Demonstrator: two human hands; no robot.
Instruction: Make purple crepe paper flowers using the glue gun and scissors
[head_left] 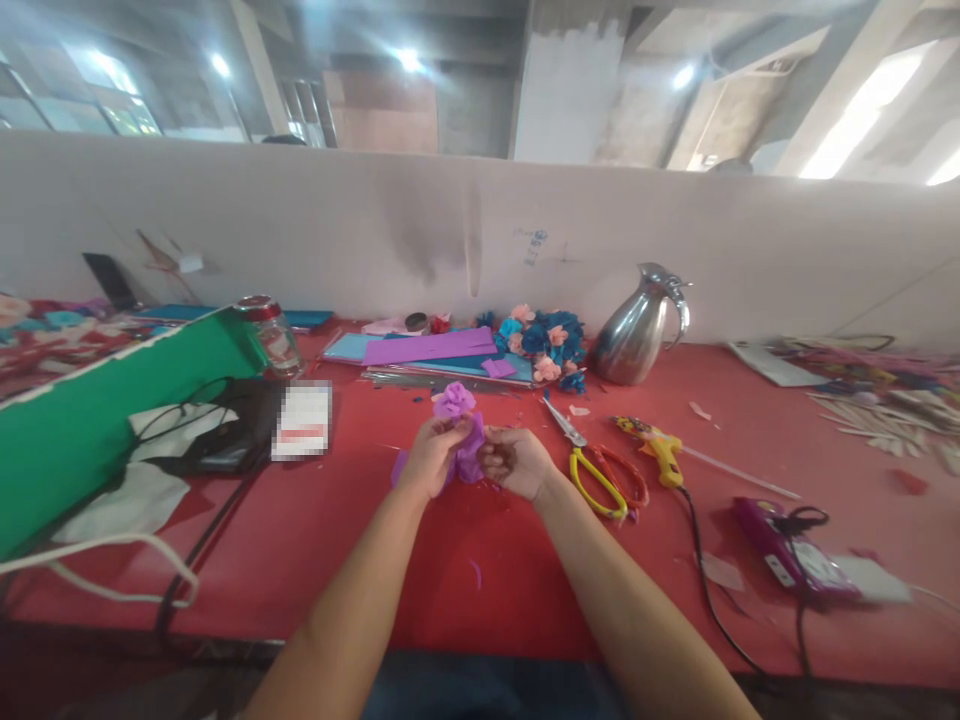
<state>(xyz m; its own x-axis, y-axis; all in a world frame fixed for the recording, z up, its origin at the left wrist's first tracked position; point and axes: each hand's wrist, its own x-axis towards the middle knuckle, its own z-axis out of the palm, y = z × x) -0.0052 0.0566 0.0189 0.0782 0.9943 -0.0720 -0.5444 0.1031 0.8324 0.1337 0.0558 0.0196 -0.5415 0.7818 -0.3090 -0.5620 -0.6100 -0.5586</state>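
My left hand (433, 455) is closed on a purple crepe paper piece (471, 455), held just above the red table. A purple paper flower (454, 400) shows beyond its fingertips; whether it is joined to that piece I cannot tell. My right hand (517, 460) has its fingers curled and pinched at the right edge of the same purple paper. Right of that hand lie scissors (596, 480) with yellow and red handles, and a yellow glue gun (660, 450) with a clear glue stick in its back.
Purple and blue paper sheets (427, 346) lie at the back beside a bunch of paper flowers (551, 340). A steel jug (637, 325) stands right of them. A green box side (135, 425) and a jar (274, 335) are left; a purple power strip (791, 550) lies right.
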